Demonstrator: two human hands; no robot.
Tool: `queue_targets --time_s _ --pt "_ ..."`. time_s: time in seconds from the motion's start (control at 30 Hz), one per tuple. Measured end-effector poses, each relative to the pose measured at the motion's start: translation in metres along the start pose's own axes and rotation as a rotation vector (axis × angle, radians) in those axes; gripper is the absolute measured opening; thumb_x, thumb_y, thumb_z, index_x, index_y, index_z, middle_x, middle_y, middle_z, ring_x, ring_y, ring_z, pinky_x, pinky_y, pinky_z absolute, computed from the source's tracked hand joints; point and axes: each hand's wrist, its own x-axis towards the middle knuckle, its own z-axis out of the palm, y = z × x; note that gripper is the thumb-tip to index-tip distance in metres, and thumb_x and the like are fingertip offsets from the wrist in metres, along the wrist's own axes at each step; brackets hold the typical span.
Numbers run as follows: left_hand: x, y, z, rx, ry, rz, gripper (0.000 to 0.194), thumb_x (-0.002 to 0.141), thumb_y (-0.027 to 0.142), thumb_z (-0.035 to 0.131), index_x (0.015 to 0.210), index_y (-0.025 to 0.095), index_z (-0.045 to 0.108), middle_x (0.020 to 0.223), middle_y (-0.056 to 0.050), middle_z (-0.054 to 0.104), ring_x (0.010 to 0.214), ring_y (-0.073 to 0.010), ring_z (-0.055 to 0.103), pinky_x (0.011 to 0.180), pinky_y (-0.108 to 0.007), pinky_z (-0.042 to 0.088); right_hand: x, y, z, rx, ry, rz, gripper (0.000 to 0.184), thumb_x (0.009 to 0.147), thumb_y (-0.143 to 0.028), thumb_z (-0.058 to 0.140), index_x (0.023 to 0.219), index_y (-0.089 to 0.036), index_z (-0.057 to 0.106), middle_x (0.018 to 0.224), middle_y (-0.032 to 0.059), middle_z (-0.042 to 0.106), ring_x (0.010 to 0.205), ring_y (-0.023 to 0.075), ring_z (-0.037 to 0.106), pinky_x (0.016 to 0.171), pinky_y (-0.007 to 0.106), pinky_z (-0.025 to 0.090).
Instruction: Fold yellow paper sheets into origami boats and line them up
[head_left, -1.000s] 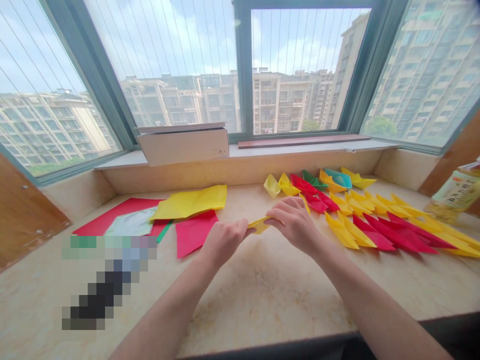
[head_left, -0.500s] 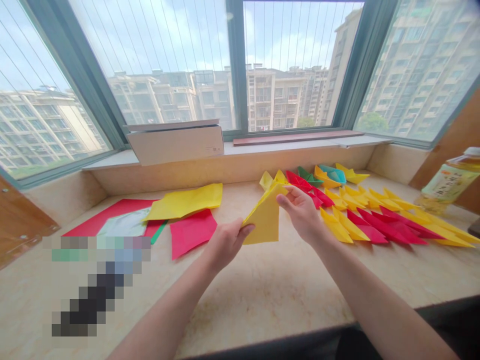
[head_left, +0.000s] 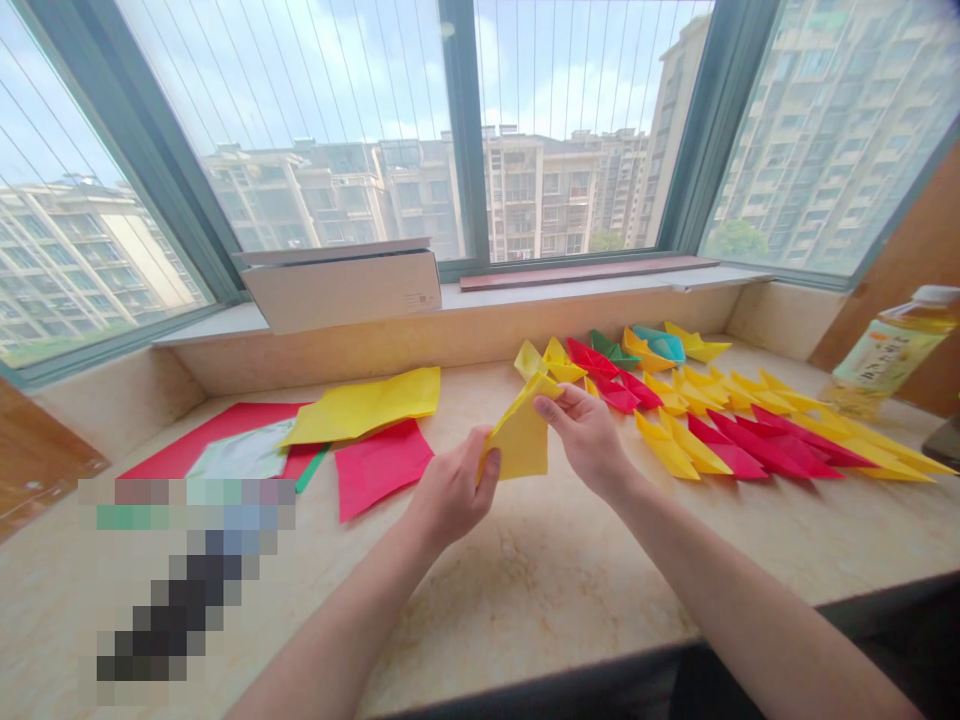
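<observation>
A folded sheet of yellow paper [head_left: 523, 440] is held up between my two hands, above the counter. My left hand [head_left: 459, 482] pinches its lower left corner, thumb in front. My right hand [head_left: 581, 432] is closed on the upper right edge, thumb and fingers together there. The paper has a slanted fold running from lower left up to a narrow top. Just behind it stand yellow folded paper boats [head_left: 559, 362]. Left of my left hand lies a pinkish-red sheet [head_left: 379, 468].
Several red paper boats [head_left: 750, 445] and yellow ones fill the counter's right side. A drink bottle [head_left: 889, 350] stands beyond them. Yellow sheets [head_left: 367, 405], a red sheet [head_left: 225, 420] and a pale wrapper [head_left: 240, 450] lie left. A white box [head_left: 345, 290] rests on the sill.
My left hand has slid up the paper's left edge and wraps more of it. My right hand has shifted slightly left and lower. The view has moved a little.
</observation>
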Motion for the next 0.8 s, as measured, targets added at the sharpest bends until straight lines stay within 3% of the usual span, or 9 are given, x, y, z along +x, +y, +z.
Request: queue_targets --time_s 0.1,0.17,0.33,0.5,0.8 --pt "0.000 0.003 0.001 0.092 0.082 0.037 0.029 0.093 0.032 0.055 0.120 0.022 0.058 0.090 -0.007 0.071 0.070 -0.0200 0.065 0.057 -0.024 0.039 -0.008 0.004 0.010 0.000 -0.038 -0.001 0.034 0.075 -0.053 0.076 0.081 -0.021 0.067 0.080 0.0033 0.073 0.076 0.0199 0.067 0.069 0.031 0.055" --pt "0.000 0.004 0.000 0.184 0.098 0.065 0.029 0.093 0.035 0.055 0.118 0.021 0.057 0.083 -0.006 0.070 0.064 -0.0192 0.064 0.053 -0.023 0.037 -0.014 0.007 0.015 0.001 -0.091 0.004 0.030 0.078 -0.050 0.074 0.082 -0.021 0.067 0.082 0.0026 0.073 0.077 0.0190 0.067 0.070 0.030 0.054" --pt "0.000 0.003 -0.006 0.240 0.081 0.171 0.018 0.097 0.036 0.050 0.099 0.019 0.055 0.066 0.001 0.064 0.048 -0.0120 0.056 0.047 -0.020 0.034 -0.020 0.009 0.019 0.071 -0.148 0.011 0.023 0.079 -0.043 0.076 0.081 -0.023 0.067 0.079 -0.0001 0.072 0.074 0.0157 0.066 0.067 0.026 0.051" --pt "0.000 0.004 -0.009 0.179 0.095 0.248 0.019 0.097 0.032 0.053 0.083 0.019 0.051 0.059 0.006 0.056 0.041 -0.0057 0.043 0.042 -0.017 0.028 -0.020 0.005 0.018 0.100 -0.173 -0.020 0.024 0.077 -0.046 0.077 0.086 -0.024 0.070 0.083 0.0005 0.073 0.076 0.0173 0.066 0.069 0.029 0.052" --pt "0.001 0.002 -0.012 0.200 0.092 0.370 0.028 0.096 0.025 0.054 0.070 0.017 0.049 0.054 0.007 0.044 0.042 -0.0047 0.036 0.044 -0.018 0.027 -0.022 0.008 0.015 0.058 -0.214 -0.080 0.011 0.083 -0.033 0.074 0.085 -0.025 0.068 0.080 -0.0025 0.070 0.074 0.0138 0.062 0.071 0.026 0.048"
